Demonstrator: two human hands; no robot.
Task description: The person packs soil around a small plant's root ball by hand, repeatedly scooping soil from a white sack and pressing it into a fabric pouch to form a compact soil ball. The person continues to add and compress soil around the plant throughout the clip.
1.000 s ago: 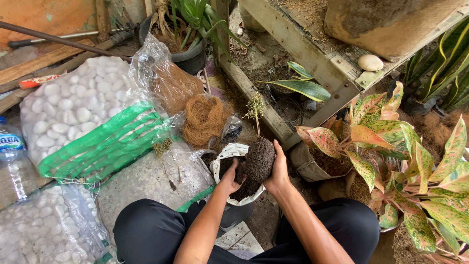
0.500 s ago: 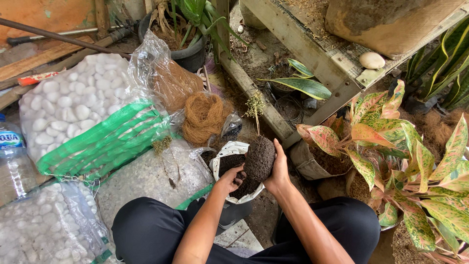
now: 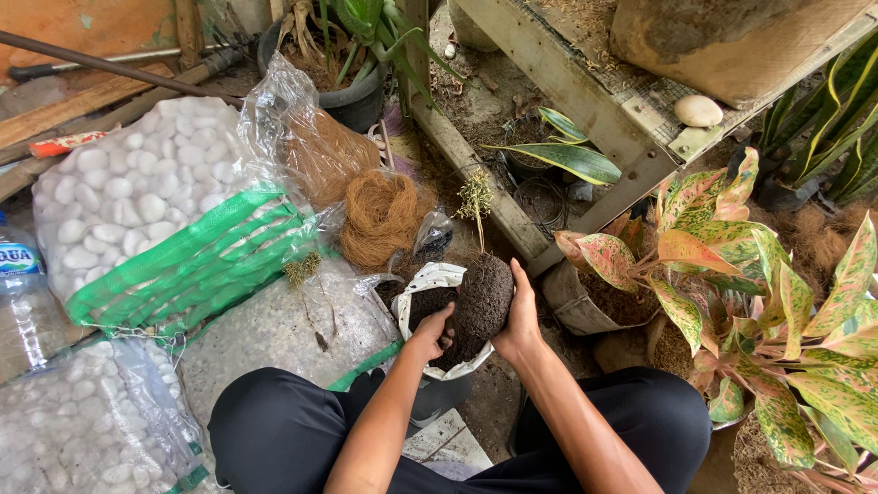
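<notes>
Right now I have the soil ball (image 3: 483,297) cupped between both hands, its thin sprig (image 3: 476,197) standing upright: my right hand (image 3: 523,316) wraps its far side, my left hand (image 3: 432,331) grips it from below. Directly under them sits a white-lined bag (image 3: 430,279) holding dark soil. Squeezing unevenly could, I judge, crumble the ball or snap the sprig. Beyond my left hand lie coconut fibre (image 3: 380,215) and bags of white pebbles (image 3: 119,187).
</notes>
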